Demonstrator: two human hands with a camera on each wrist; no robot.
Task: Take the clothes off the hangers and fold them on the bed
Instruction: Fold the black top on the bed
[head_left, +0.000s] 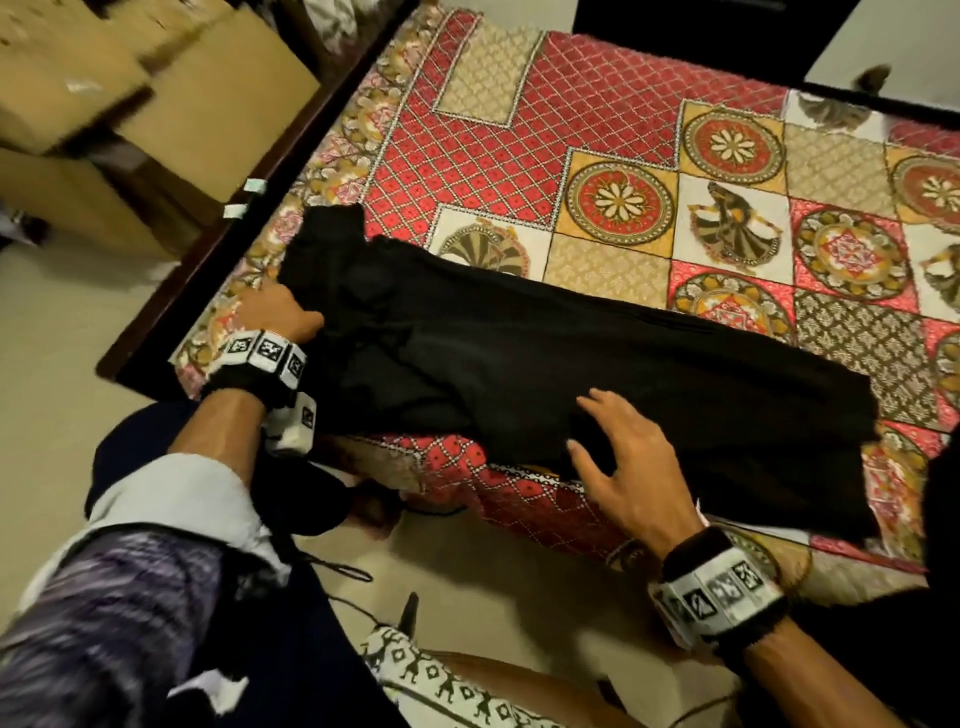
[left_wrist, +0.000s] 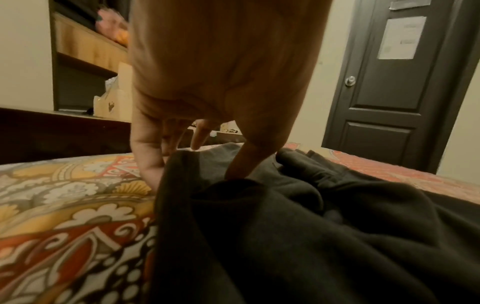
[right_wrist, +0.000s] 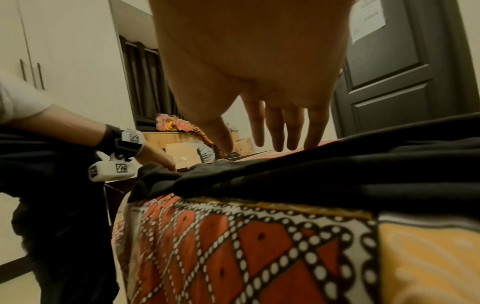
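1. The garment (head_left: 545, 364) lies flat across the bed (head_left: 623, 171), near its front edge.
2. The left hand (head_left: 278, 312) pinches the garment's left end, thumb on top.
3. The right hand (head_left: 618, 457), fingers spread straight, hovers over the near edge.

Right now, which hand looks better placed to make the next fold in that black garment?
Probably the left hand: its fingers and thumb already pinch the black garment at its end near the bed corner. The right hand is spread open over the cloth, better suited to steadying it.
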